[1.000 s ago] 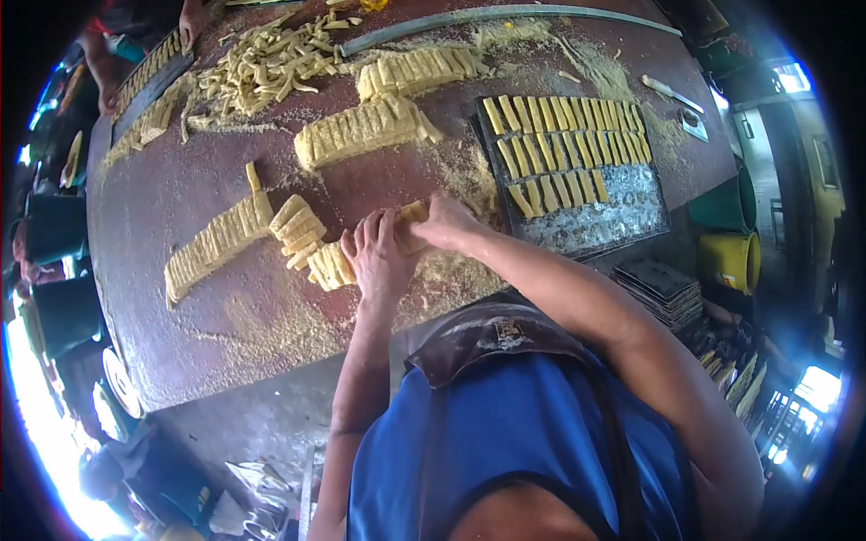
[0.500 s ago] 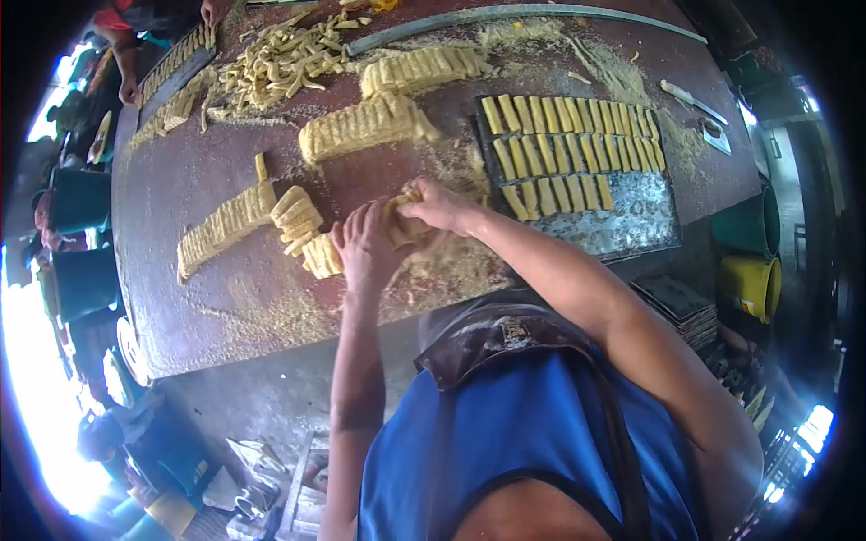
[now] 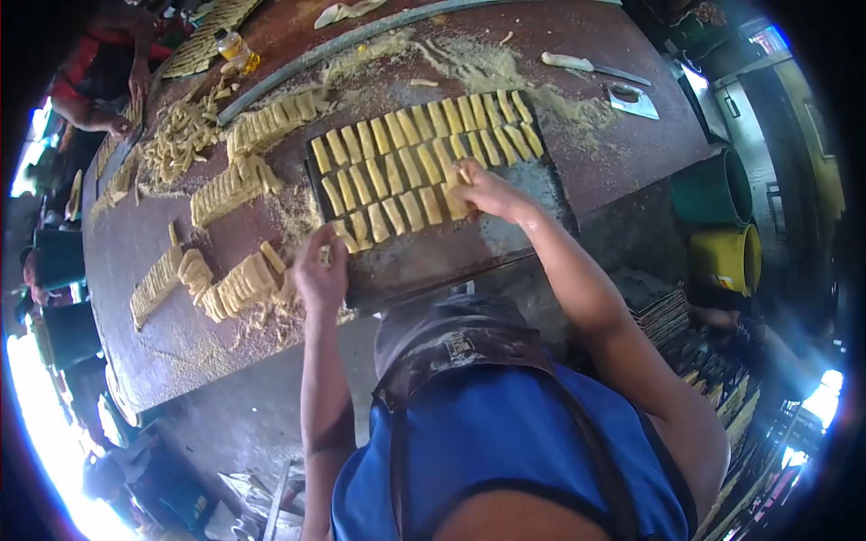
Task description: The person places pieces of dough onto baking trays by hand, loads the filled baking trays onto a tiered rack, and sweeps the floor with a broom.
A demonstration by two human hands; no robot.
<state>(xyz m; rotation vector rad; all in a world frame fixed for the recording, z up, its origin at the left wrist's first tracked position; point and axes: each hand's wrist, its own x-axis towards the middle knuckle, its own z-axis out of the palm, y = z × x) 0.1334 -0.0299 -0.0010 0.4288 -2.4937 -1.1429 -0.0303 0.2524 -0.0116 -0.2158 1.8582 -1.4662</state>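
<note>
My right hand (image 3: 487, 191) is over the third row of a dark metal tray (image 3: 397, 266), its fingers closed on a dough strip (image 3: 456, 202). Rows of pale yellow dough strips (image 3: 381, 135) lie on the tray. At the tray's left edge is my left hand (image 3: 320, 270), fingers curled beside the first strip of the third row; whether it holds anything is hard to make out. Left of it, cut dough slices (image 3: 239, 287) stand in a leaning row on the floured table, with more sliced dough blocks (image 3: 225, 191) behind.
A long metal bar (image 3: 316, 54) crosses the table's far side. A knife (image 3: 595, 68) and a metal scraper (image 3: 633, 101) lie at the back right. A bottle (image 3: 236, 52) and loose dough pieces (image 3: 180, 140) are at the back left, near another person (image 3: 95, 77).
The view has swung right. Both hands have left the sliced dough and moved to the tray, the right one now with a strip. The third row is longer than a second ago.
</note>
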